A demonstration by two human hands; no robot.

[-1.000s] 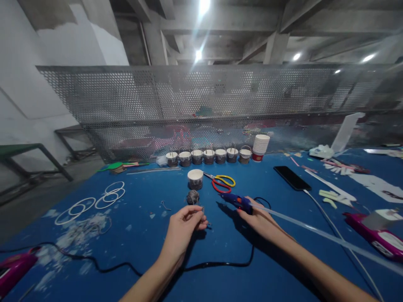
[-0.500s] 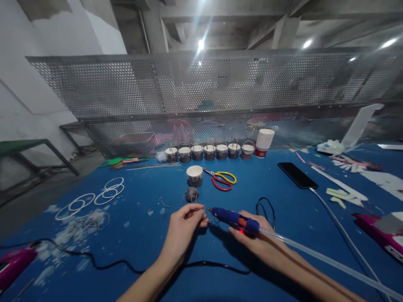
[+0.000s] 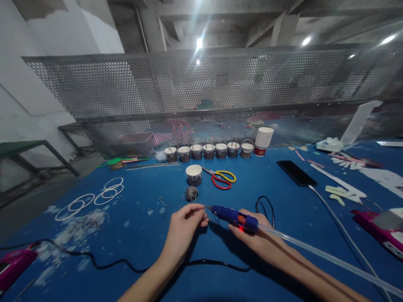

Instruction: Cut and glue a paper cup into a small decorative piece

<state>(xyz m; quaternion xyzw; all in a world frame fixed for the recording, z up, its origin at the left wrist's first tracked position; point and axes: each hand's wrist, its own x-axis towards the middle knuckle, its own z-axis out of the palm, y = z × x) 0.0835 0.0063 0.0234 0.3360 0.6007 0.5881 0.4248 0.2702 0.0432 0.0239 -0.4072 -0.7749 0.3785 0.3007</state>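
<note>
My right hand is wrapped round a blue hot glue gun, with a long clear glue stick coming out of its back. The nozzle points left, close to the fingertips of my left hand. Those fingers are pinched on the end of a thin grey yarn. Just beyond them lies a small ball of grey yarn. Behind the ball stands a white paper cup with a grey lower part. Scissors with red and yellow handles lie right of the cup.
Several grey-wrapped cups line the back, beside stacked paper cups. White rings and yarn scraps lie left. A phone with a white cable and magenta tools are right. A black cord crosses in front.
Both hands hold nearly the same pose, with the nozzle still beside the left fingertips. The whole view has shifted slightly.
</note>
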